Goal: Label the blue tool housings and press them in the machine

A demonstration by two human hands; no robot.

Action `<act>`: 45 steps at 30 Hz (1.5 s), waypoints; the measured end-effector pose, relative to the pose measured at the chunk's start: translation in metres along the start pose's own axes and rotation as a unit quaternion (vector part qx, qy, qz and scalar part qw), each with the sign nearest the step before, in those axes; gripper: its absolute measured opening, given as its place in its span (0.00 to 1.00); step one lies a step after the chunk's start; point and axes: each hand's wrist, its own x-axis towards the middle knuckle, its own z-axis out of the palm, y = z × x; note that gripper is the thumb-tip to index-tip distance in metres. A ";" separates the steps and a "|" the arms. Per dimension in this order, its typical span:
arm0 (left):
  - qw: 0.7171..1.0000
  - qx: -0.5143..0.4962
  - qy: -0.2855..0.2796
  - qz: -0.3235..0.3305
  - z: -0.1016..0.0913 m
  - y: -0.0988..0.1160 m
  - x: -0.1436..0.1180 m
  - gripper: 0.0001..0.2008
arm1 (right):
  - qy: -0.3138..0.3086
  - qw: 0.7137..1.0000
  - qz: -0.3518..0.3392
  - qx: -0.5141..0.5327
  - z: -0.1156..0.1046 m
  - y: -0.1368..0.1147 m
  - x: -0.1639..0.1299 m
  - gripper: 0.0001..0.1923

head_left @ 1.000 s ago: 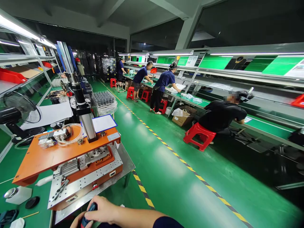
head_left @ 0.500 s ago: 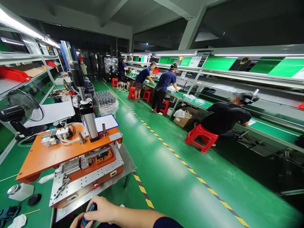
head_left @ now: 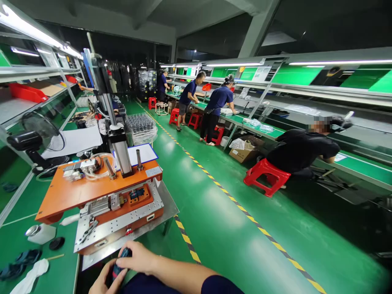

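Hands: the right hand and the left hand both close round one small dark blue-and-black part, held low at the person's lap, just in front of the near edge of the green tabletop and clear of it. Press fixture: orange-plated, with a steel perforated base and an upright cylinder, standing on the tabletop beyond the hands; a dark piece sits in its nest, though whether the same kind as the held part cannot be told. State of work, judged: the held part is not yet placed at the fixture, so loading and pressing appear outstanding.
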 end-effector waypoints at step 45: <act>0.957 0.287 -0.031 0.033 0.056 0.086 0.230 0.21 | 0.340 0.933 0.076 0.091 -0.170 0.143 0.055 0.26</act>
